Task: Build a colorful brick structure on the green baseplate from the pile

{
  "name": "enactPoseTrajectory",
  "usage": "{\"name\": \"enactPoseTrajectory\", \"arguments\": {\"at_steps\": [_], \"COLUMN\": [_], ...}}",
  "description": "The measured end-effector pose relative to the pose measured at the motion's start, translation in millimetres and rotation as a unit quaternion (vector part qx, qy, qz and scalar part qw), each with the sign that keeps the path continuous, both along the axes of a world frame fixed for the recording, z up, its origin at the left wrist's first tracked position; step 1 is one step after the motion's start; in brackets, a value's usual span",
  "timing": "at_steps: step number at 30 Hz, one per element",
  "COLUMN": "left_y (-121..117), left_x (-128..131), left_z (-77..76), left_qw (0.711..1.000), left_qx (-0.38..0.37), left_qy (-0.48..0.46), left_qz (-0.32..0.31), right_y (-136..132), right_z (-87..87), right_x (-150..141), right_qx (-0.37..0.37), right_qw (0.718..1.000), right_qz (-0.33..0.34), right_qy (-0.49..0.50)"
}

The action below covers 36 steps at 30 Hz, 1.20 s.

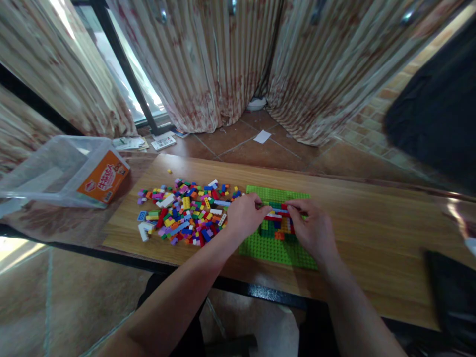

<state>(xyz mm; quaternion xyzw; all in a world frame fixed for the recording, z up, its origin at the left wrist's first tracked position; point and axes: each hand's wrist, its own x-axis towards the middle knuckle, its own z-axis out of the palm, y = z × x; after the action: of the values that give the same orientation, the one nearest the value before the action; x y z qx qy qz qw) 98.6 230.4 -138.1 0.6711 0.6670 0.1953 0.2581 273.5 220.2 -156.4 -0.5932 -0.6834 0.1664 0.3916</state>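
Observation:
A green studded baseplate [277,255] lies on the table, carrying a low structure of multicoloured toy bricks [278,225]. From its left side, my left hand [243,215] is closed, thumb and fingertips pinched at the end of a row of white, red and blue bricks [274,215]. My right hand [314,229] is closed at the opposite end, fingers pressed on a red brick [285,207]. Both hands hover over the plate, and the fingers partly cover the bricks. Whether the row is fixed to the structure I cannot tell.
A wide pile of loose bricks [186,215] spreads left of the plate. The clear plastic bin [63,171] with an orange label stands at the table's left end. A dark object [451,292] sits at the right edge. Curtains [208,64] hang behind the wooden table [372,238].

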Motion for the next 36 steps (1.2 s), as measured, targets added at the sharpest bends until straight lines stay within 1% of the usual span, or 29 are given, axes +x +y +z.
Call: {"name": "enactPoseTrajectory", "arguments": {"at_steps": [6,11,16,20,26,30,34,36], "left_y": [0,0,-2,-3,-1,4,8,9], "left_x": [3,3,4,3,-2,-8,-13,-14], "left_z": [0.6,-1.0,0.9,2.9,5.4,1.2,-1.5,-1.5], "left_qw": [1.000,0.999,0.999,1.000,0.999,0.998,0.996,0.994], "left_qx": [-0.010,-0.003,-0.011,-0.006,-0.003,0.019,0.011,0.002], "left_qy": [-0.012,-0.020,-0.012,-0.003,0.009,-0.007,-0.048,-0.064], "left_qz": [0.015,0.028,0.028,0.007,-0.032,-0.063,-0.081,-0.087], "right_y": [0,-2,-6,-7,-7,-5,2,4], "right_z": [-0.9,0.0,-0.4,-0.8,1.9,-0.8,-7.0,-9.5], "right_x": [-1,-4,-6,-5,-4,-2,-2,-4], "right_qx": [0.002,0.020,0.019,0.022,0.018,0.018,0.018,0.007], "right_qw": [1.000,0.999,0.997,0.996,0.996,0.998,1.000,1.000], "right_qz": [0.006,0.020,0.059,0.068,0.066,0.057,0.002,-0.014], "right_qy": [-0.007,-0.021,-0.034,-0.058,-0.059,-0.033,-0.001,0.002]}}
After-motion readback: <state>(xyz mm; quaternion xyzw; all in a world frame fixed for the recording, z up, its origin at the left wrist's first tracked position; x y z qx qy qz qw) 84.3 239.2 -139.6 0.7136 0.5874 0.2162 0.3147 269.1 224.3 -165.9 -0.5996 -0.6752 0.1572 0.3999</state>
